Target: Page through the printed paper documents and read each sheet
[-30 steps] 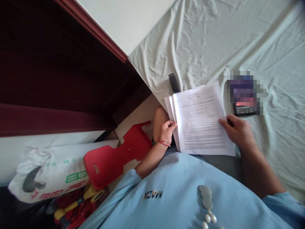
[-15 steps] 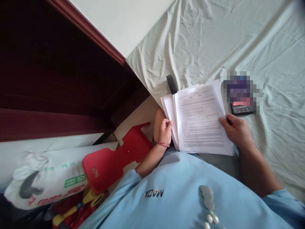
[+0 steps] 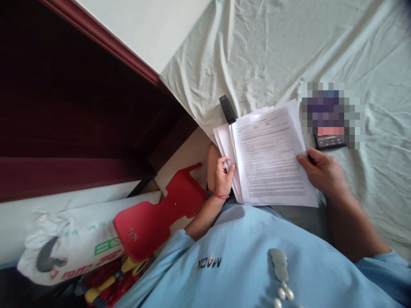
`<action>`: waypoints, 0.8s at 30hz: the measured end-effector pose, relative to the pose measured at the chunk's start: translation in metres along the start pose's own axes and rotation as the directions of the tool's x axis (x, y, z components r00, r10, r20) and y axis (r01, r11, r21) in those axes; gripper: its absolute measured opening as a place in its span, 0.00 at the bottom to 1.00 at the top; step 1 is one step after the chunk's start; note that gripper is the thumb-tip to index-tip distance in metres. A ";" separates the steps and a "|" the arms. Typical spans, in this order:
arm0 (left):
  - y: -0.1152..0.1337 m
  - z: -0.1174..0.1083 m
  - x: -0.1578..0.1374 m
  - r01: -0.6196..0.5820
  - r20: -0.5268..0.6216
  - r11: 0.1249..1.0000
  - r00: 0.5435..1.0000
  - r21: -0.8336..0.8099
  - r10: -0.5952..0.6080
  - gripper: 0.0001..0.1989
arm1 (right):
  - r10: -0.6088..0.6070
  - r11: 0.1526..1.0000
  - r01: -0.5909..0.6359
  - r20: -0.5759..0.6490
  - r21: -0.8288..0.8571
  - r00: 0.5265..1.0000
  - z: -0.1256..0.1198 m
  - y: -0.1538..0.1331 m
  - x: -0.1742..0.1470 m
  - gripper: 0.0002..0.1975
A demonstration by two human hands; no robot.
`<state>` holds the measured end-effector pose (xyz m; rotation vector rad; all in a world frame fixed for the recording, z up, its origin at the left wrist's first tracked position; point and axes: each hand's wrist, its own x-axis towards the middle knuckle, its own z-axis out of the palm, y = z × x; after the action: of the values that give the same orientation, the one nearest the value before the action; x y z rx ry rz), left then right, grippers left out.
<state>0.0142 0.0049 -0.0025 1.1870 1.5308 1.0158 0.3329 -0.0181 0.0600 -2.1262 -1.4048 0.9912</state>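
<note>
Far left of the fingers of your left hand (image 3: 224,177), a dark red panel (image 3: 64,94), hard, smooth, with a ridged right edge; closer to them, a white sack (image 3: 78,241), creased, printed in green and red; then, just left of your wrist, a red chair (image 3: 138,231), plastic by its look, waisted in outline. Your left hand itself: red cord bracelet (image 3: 221,196) at the wrist, thumb and forefinger apart, lying over the left margin of the paper stack (image 3: 269,160); whether the lower fingers touch paper cannot be told. Ahead of those fingers, a black bar (image 3: 227,110), slim, oblong, perhaps a stapler, its near end meeting the stack's upper left corner; whether it grips the sheets cannot be told. The stack: thin white printed sheets, right of your left fingers and left of your right ones, long axis running away from your body and leaning slightly left, so crosswise to the line between your hands; rear sheets fanned leftward. Neither hand is clearly nearer: each is at a side edge. Your right hand (image 3: 325,172): thumb on the face, other fingers behind, clamped on the right margin. Ahead and right of those fingers, a phone (image 3: 330,142), black-edged, mostly pixelated. Beneath it and beyond, pale green cloth (image 3: 385,77), matte, wrinkled.
</note>
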 end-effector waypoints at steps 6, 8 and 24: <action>0.008 0.001 0.005 0.101 -0.001 0.993 0.995 -0.053 -0.101 0.16 | -0.003 0.998 0.000 0.035 0.070 0.999 -0.001 0.002 -0.001 0.16; 0.010 0.002 0.006 0.143 0.012 0.985 0.990 -0.101 -0.142 0.18 | -0.014 0.997 0.010 0.044 0.080 0.999 -0.002 0.004 -0.001 0.16; 0.002 0.001 0.008 0.243 0.035 0.965 0.970 -0.104 -0.240 0.20 | -0.031 0.996 0.034 -0.039 0.080 0.999 0.006 0.007 0.002 0.11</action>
<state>0.0148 0.0131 -0.0017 0.9084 1.5409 0.9063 0.3334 -0.0196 0.0504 -2.0470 -1.3544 0.9738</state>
